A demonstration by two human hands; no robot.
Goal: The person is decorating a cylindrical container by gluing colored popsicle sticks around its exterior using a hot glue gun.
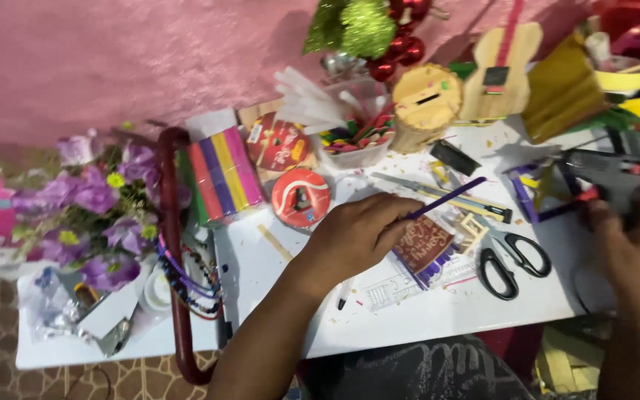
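Gluing step: left hand [353, 237] pinches a purple stick [447, 198]; right hand [635, 237] clasps the glue gun [612, 174]; next, nozzle must meet stick.

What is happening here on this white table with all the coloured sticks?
A person sits at a cluttered white craft table. The left hand pinches a thin purple craft stick above a small flat piece made of purple sticks with a brown printed card on it. The right hand grips a grey hot glue gun at the table's right side. Black-handled scissors lie between the hands, and a bundle of coloured sticks lies to the left.
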